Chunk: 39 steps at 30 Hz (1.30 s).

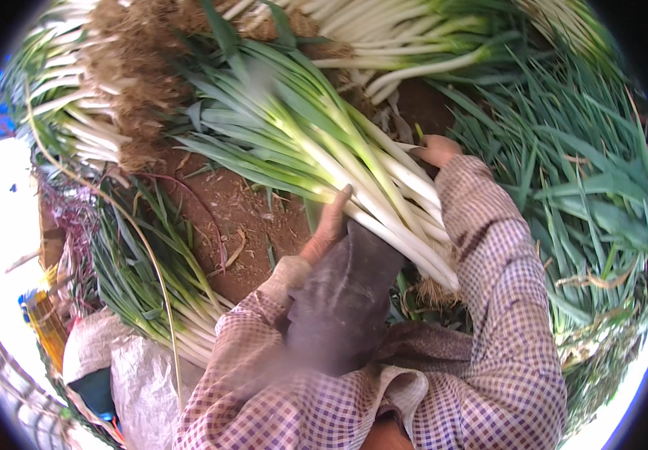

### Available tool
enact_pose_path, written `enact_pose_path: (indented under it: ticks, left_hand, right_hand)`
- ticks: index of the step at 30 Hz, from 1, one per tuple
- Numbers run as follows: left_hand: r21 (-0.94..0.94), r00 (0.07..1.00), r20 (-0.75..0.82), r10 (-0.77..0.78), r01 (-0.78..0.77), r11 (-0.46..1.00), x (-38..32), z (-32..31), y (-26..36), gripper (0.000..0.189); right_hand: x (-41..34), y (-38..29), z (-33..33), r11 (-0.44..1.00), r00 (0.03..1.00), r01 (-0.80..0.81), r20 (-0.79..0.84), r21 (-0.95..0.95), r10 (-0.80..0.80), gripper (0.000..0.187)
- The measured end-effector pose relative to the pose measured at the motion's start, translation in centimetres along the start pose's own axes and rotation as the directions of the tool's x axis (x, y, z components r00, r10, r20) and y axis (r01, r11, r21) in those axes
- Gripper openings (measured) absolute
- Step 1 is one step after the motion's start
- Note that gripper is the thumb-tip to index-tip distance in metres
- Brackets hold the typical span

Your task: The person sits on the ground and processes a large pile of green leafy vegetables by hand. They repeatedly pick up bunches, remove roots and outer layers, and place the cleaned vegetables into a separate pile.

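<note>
A bunch of leeks [357, 163] lies slantwise across my lap, over a dark trouser leg [340, 298]. Its green leaves point to the far left, and the white stems run down to a rooted end near my right forearm. My left hand [328, 222] grips the bunch from its near side, thumb up against the stems and the other fingers hidden below. On the far side of the stems, my right hand [441, 151] pinches a thin pale strip of leaf [405, 145]. Part of that hand is hidden behind its own sleeve.
Piled leeks [380, 34] lie at the back, with more rooted leeks [82, 112] at the far left. Green leaves [582, 185] heap up on the right. Another bunch [155, 281] rests left on bare soil [245, 225], near a pale plastic sack [144, 371] and a thin bent cane [149, 247].
</note>
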<state>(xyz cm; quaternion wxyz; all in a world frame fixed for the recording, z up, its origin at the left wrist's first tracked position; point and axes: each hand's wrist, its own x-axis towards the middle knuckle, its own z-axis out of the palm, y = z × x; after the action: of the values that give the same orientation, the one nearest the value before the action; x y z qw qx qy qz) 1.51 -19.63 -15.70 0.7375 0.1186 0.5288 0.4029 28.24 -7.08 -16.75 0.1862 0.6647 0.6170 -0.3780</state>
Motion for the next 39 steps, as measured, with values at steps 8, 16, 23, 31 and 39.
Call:
enact_pose_path:
  ticks: [8, 16, 23, 31, 39]
  left_hand:
    - [-0.251, 0.989, 0.149, -0.025, 0.063, 0.966, -0.2, -0.4, -0.1, 0.068]
    - [-0.289, 0.997, 0.071, 0.03, -0.008, 0.957, 0.9, -0.5, -1.1, 0.066]
    - [-0.272, 1.0, 0.01, 0.019, -0.015, 0.962, 1.0, 1.1, -0.3, 0.07]
    - [-0.171, 0.995, 0.081, 0.056, -0.041, 0.985, 0.3, -0.7, -0.7, 0.083]
    - [-0.271, 0.996, 0.081, 0.022, 0.001, 0.963, 0.6, -1.9, 0.1, 0.077]
  right_hand:
    - [-4.4, -0.4, 1.3, 0.949, 0.958, 0.263, -0.165, 0.174, -0.236, 0.042]
    - [-5.4, -0.8, 4.9, 0.391, 0.87, -0.232, 0.37, 0.891, -0.326, 0.043]
    - [-6.7, -2.7, 2.8, 0.059, 0.814, -0.464, 0.451, 0.884, -0.367, 0.044]
    - [-7.7, -3.0, 1.8, 0.762, 0.935, 0.164, 0.148, 0.626, -0.322, 0.079]
    - [0.5, -3.4, -1.8, 0.959, 0.909, 0.234, 0.313, 0.162, -0.274, 0.081]
